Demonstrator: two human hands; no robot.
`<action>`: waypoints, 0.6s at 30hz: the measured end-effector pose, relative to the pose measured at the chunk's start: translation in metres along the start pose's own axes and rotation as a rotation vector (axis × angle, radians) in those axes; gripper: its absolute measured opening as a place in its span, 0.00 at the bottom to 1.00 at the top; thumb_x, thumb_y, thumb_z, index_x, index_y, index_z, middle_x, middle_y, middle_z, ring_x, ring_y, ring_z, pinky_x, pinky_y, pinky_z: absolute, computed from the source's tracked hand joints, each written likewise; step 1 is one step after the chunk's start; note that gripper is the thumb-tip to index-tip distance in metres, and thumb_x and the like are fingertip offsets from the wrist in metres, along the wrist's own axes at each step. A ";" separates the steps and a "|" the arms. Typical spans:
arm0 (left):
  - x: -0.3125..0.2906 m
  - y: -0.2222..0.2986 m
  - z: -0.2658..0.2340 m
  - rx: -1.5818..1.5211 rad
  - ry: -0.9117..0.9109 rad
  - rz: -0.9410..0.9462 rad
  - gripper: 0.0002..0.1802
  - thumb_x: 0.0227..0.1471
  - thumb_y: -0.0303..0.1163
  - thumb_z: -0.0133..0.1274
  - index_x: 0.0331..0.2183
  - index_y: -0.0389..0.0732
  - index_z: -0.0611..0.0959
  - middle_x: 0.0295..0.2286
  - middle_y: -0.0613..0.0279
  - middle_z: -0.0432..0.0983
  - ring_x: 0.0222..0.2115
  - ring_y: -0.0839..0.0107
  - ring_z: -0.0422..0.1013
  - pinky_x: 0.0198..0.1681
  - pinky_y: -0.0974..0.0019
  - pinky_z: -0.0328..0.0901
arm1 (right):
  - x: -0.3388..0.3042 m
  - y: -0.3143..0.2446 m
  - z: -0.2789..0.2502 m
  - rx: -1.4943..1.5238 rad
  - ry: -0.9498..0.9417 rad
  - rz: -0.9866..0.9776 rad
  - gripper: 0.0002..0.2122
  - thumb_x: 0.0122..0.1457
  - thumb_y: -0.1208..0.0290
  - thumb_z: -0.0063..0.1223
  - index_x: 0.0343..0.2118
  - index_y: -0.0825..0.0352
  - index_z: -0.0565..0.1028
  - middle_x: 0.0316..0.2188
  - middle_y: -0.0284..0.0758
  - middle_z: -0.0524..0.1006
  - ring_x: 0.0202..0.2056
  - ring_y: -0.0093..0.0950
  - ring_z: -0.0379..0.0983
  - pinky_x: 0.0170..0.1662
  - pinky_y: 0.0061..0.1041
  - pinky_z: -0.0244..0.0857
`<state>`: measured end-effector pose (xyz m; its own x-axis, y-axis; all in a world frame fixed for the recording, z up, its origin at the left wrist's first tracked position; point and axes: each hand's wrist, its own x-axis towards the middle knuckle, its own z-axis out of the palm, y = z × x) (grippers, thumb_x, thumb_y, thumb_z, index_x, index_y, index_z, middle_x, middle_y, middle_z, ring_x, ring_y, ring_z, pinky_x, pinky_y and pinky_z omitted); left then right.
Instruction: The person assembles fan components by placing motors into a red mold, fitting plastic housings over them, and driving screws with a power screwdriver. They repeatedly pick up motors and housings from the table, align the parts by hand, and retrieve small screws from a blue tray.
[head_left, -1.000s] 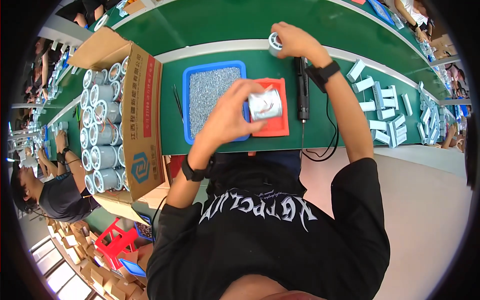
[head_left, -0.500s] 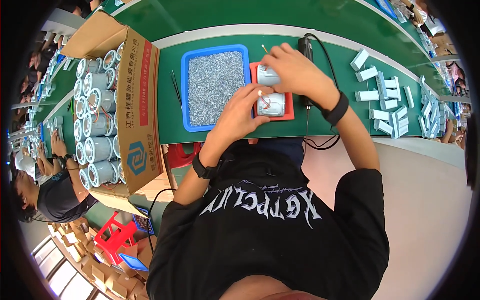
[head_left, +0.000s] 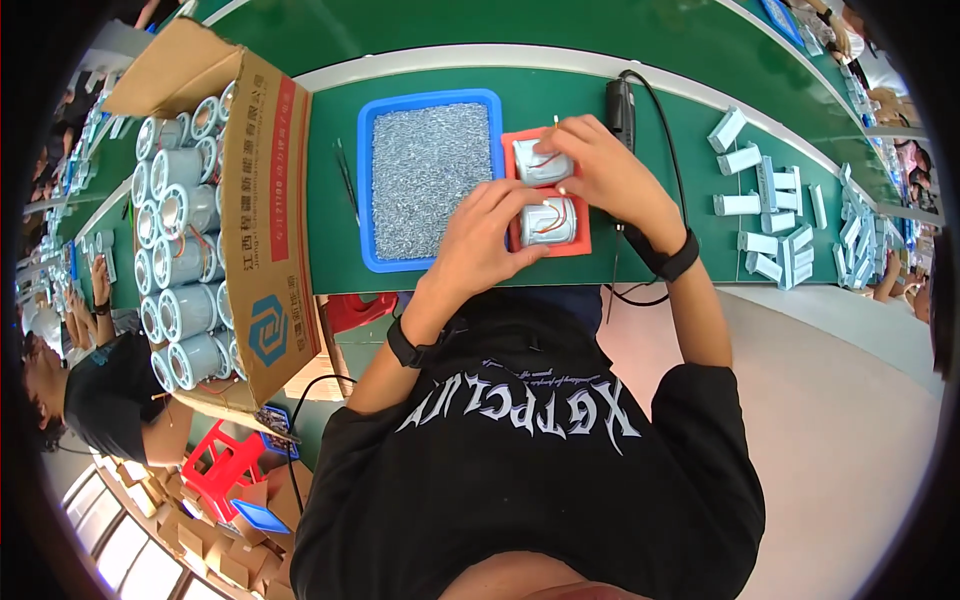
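A shallow red tray (head_left: 583, 240) on the green bench holds two pale grey cylinders with thin coloured wires. My left hand (head_left: 485, 235) curls around the left side of the near cylinder (head_left: 548, 222), its thumb low and its fingers over the top. Reaching in from the right, my right hand (head_left: 612, 172) bends its fingers onto the far cylinder (head_left: 538, 165), whose wires run beneath them. A small white plug shows at the fingertips of that hand. My palms hide parts of both cylinders.
Left of the red tray, a blue tray (head_left: 366, 190) is filled with small metal pieces. A cardboard box (head_left: 272, 200) of similar cylinders stands further left. A corded black power screwdriver (head_left: 620, 112) lies at right, with pale rectangular blocks (head_left: 738, 205) beyond. Black tweezers (head_left: 345, 178) lie nearby.
My hands have drawn slightly apart, showing more of both cylinders. The far cylinder's wires, which stuck out beyond the tray, now lie across it. The view has shifted a little.
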<state>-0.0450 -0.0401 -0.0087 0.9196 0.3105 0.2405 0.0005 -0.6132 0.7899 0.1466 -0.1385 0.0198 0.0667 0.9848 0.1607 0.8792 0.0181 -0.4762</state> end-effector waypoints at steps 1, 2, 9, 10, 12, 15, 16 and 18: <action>0.002 0.002 0.004 0.002 0.016 0.020 0.30 0.29 0.30 0.68 0.40 0.41 0.77 0.40 0.58 0.70 0.44 0.56 0.66 0.49 0.58 0.62 | 0.002 0.005 -0.002 0.061 -0.027 0.030 0.19 0.43 0.79 0.60 0.42 0.66 0.72 0.42 0.37 0.72 0.45 0.37 0.69 0.45 0.29 0.68; 0.003 0.002 0.004 -0.014 0.003 0.033 0.30 0.29 0.30 0.68 0.40 0.41 0.77 0.40 0.58 0.70 0.44 0.56 0.66 0.49 0.58 0.62 | 0.003 0.008 -0.004 0.121 -0.052 0.063 0.18 0.44 0.79 0.61 0.41 0.66 0.72 0.43 0.36 0.72 0.46 0.35 0.70 0.45 0.28 0.68; 0.005 0.000 -0.011 0.055 -0.077 -0.025 0.28 0.29 0.27 0.67 0.39 0.40 0.77 0.40 0.58 0.71 0.43 0.57 0.67 0.47 0.59 0.63 | -0.017 0.057 -0.051 0.438 0.191 0.319 0.12 0.53 0.69 0.58 0.40 0.64 0.75 0.40 0.34 0.76 0.38 0.31 0.75 0.41 0.27 0.70; 0.006 0.000 -0.011 0.050 -0.087 -0.015 0.28 0.29 0.27 0.67 0.39 0.40 0.77 0.40 0.58 0.71 0.43 0.57 0.67 0.47 0.59 0.63 | -0.025 0.087 -0.067 0.230 0.396 0.399 0.13 0.55 0.67 0.56 0.42 0.63 0.74 0.40 0.36 0.76 0.39 0.32 0.76 0.43 0.28 0.70; 0.008 0.000 -0.010 0.042 -0.091 0.018 0.27 0.32 0.27 0.66 0.40 0.41 0.78 0.39 0.59 0.71 0.42 0.57 0.67 0.46 0.59 0.64 | -0.048 0.157 -0.099 -0.309 0.486 0.727 0.16 0.55 0.63 0.54 0.45 0.62 0.72 0.42 0.42 0.75 0.40 0.37 0.76 0.44 0.32 0.69; 0.015 -0.001 -0.023 -0.008 -0.133 -0.011 0.25 0.35 0.27 0.64 0.41 0.41 0.78 0.39 0.58 0.71 0.42 0.57 0.67 0.45 0.58 0.64 | -0.076 0.194 -0.072 -0.681 0.243 1.085 0.19 0.52 0.60 0.56 0.46 0.60 0.70 0.45 0.47 0.71 0.41 0.45 0.74 0.44 0.38 0.69; 0.016 0.000 -0.030 -0.055 -0.160 -0.071 0.24 0.37 0.27 0.64 0.41 0.40 0.78 0.39 0.58 0.71 0.42 0.56 0.67 0.46 0.58 0.64 | -0.075 0.194 -0.063 -0.719 0.119 1.179 0.22 0.49 0.59 0.57 0.47 0.59 0.70 0.47 0.49 0.69 0.41 0.49 0.72 0.43 0.40 0.68; 0.020 0.001 -0.037 -0.098 -0.184 -0.134 0.23 0.39 0.28 0.63 0.41 0.40 0.78 0.39 0.57 0.71 0.42 0.56 0.67 0.46 0.58 0.63 | -0.070 0.190 -0.057 -0.607 0.149 1.103 0.21 0.47 0.60 0.58 0.45 0.60 0.70 0.46 0.48 0.68 0.41 0.50 0.72 0.43 0.40 0.68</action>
<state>-0.0407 -0.0081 0.0178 0.9700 0.2412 0.0303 0.0972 -0.4991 0.8611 0.3353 -0.2139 -0.0328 0.9169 0.3965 0.0466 0.3944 -0.9177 0.0470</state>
